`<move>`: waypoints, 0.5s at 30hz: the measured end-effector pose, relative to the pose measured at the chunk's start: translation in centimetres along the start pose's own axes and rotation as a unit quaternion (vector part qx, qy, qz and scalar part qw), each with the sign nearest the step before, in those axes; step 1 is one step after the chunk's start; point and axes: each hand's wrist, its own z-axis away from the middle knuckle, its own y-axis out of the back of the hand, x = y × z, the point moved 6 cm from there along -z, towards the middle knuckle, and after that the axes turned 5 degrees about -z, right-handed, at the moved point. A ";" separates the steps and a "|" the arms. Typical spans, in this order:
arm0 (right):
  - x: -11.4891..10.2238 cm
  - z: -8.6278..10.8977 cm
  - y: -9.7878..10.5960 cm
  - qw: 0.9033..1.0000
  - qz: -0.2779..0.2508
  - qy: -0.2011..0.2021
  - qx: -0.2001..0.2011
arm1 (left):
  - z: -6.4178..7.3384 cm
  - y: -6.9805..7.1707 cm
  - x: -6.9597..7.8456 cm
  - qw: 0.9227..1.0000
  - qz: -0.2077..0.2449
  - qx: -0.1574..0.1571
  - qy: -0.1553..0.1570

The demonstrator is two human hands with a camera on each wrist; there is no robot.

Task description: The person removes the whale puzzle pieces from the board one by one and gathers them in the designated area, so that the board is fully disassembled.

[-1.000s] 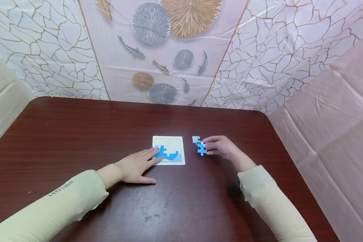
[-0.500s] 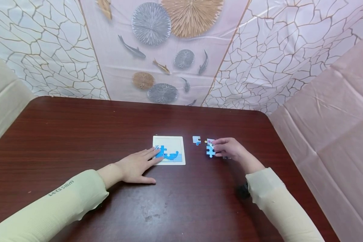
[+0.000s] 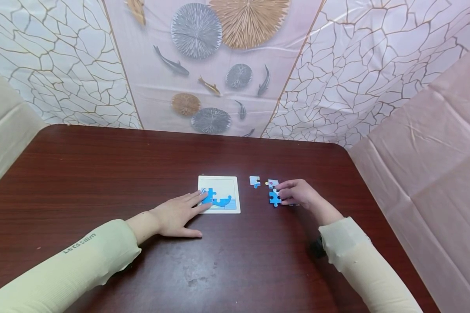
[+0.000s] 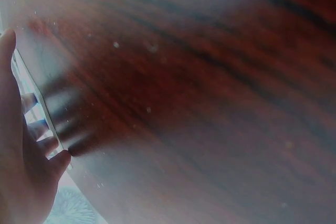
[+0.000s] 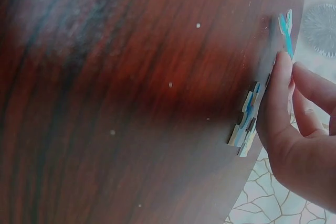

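Now, right hand point(image 3: 300, 192) pinches blue puzzle piece point(image 3: 275, 198) between fingers, shifted rightward over the last second; piece therefore farther from puzzle board point(image 3: 222, 186). Left hand point(image 3: 179, 214), fingers spread, rests across board's left edge.

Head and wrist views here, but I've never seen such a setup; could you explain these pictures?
There is no machine: someone works bare-handed. The wide picture comes from a camera worn on the head, looking forward and down; the other two come from one camera on each wrist. On the dark table lies a white-edged puzzle board with blue pieces in it. The left hand rests on one side of it, fingers spread. The right hand holds a blue puzzle piece; loose pieces lie nearby.
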 end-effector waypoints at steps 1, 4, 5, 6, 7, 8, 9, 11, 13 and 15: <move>0.0 0.0 0.0 1.000 0.002 0.001 0.001 | 0.0 0.0 0.0 1.000 0.000 0.000 0.000; 0.1 0.0 0.0 1.000 0.005 0.001 0.006 | 0.0 0.0 0.0 1.000 0.000 -0.002 0.001; 0.1 0.0 0.0 1.000 0.007 0.001 0.007 | 0.0 0.0 0.1 1.000 0.000 -0.002 0.001; 0.2 0.0 0.1 1.000 0.008 0.000 0.009 | 0.0 0.0 0.1 1.000 -0.001 -0.002 0.001; 0.1 0.0 0.1 1.000 0.010 0.000 0.009 | 0.0 0.1 0.1 1.000 -0.001 -0.002 0.001; 0.1 0.0 0.2 1.000 0.012 -0.001 0.011 | 0.0 0.1 0.1 1.000 -0.001 -0.003 0.001; 0.1 0.1 0.3 1.000 0.014 -0.002 0.013 | 0.1 0.1 0.1 1.000 -0.001 -0.002 0.001; 0.0 0.1 0.4 1.000 0.018 -0.002 0.014 | 0.1 0.1 0.1 1.000 0.000 -0.003 0.000; -0.1 0.1 0.6 1.000 0.021 -0.001 0.015 | 0.1 0.1 0.1 1.000 0.000 -0.002 0.000; -0.1 0.1 0.7 1.000 0.024 0.000 0.017 | 0.1 0.1 0.1 1.000 0.000 -0.003 0.000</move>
